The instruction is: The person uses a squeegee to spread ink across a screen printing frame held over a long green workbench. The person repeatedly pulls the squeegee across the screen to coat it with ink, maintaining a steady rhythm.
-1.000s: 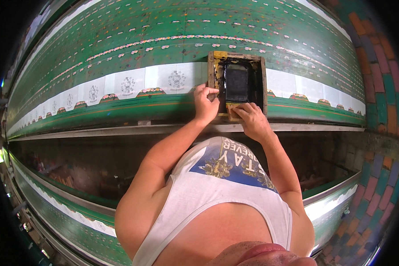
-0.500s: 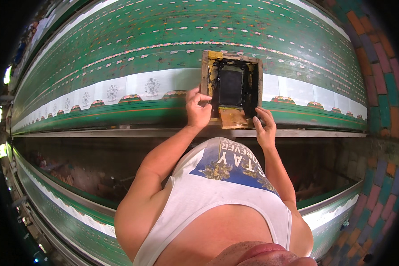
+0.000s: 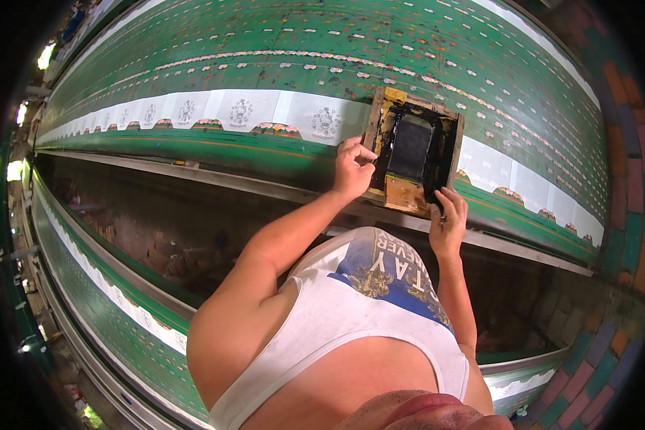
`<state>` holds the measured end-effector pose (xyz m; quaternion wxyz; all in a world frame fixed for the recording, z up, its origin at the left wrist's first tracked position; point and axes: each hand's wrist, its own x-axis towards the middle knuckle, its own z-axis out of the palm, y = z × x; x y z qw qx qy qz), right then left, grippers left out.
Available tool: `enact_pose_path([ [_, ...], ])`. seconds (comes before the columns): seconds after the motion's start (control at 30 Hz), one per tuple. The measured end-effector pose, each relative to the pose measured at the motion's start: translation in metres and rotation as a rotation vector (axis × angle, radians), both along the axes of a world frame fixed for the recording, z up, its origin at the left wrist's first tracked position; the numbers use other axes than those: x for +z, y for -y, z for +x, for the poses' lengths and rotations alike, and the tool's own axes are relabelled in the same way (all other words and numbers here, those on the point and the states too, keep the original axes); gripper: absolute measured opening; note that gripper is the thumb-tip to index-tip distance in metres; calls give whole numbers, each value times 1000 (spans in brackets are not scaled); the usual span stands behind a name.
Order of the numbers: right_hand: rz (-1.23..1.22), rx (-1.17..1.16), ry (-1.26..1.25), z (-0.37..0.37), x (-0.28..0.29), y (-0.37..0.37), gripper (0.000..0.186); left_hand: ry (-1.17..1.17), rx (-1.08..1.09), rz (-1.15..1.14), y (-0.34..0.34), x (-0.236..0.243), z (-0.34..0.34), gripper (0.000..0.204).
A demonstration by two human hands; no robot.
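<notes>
A small wooden screen-printing frame (image 3: 456, 149) lies over a strip of white pieces (image 3: 215, 102), its inside smeared with black ink around a dark mesh window (image 3: 411, 148). A wooden squeegee (image 3: 406, 195) rests in its near end. My left hand (image 3: 354, 170) grips the frame's left wall, thumb and fingers bent together over the edge. On the near right corner, my right hand (image 3: 448, 218) holds the frame with curled fingers. Left of the frame, several white pieces bear a dark printed design (image 3: 326, 122); those to the right look plain.
The long green table (image 3: 279, 43) carries rows of small coloured marks. Its near edge has a pale rail (image 3: 258, 185). Behind me runs a second green table (image 3: 107, 301) with a similar white strip. Coloured paving bricks (image 3: 634, 186) cover the floor at right.
The frame and both my hands have shifted right along the strip. A white piece with the dark print now shows where the frame was. The view has tilted.
</notes>
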<state>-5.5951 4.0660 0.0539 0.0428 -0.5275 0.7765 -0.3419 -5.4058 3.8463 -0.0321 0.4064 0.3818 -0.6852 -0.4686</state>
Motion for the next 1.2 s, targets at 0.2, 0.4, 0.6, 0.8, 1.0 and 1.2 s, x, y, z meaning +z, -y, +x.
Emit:
enact_pose_path([
  [0.2,140,348,-106,25,29,33,45,75,34,-119,-1,-2,-6,21],
  [0.4,344,461,-204,11,36,53,46,41,24,-58,-2,-2,-11,19],
  [0.6,495,609,15,-52,52,113,42,52,29,3,4,2,-6,13],
  [0.8,497,401,2,-93,34,184,49,107,-83,173,19,16,-2,15],
  [1.0,346,300,-170,-92,12,194,50,137,-118,249,22,20,0,13],
  [1.2,305,345,-233,-41,10,142,52,132,-119,52,22,10,3,15],
])
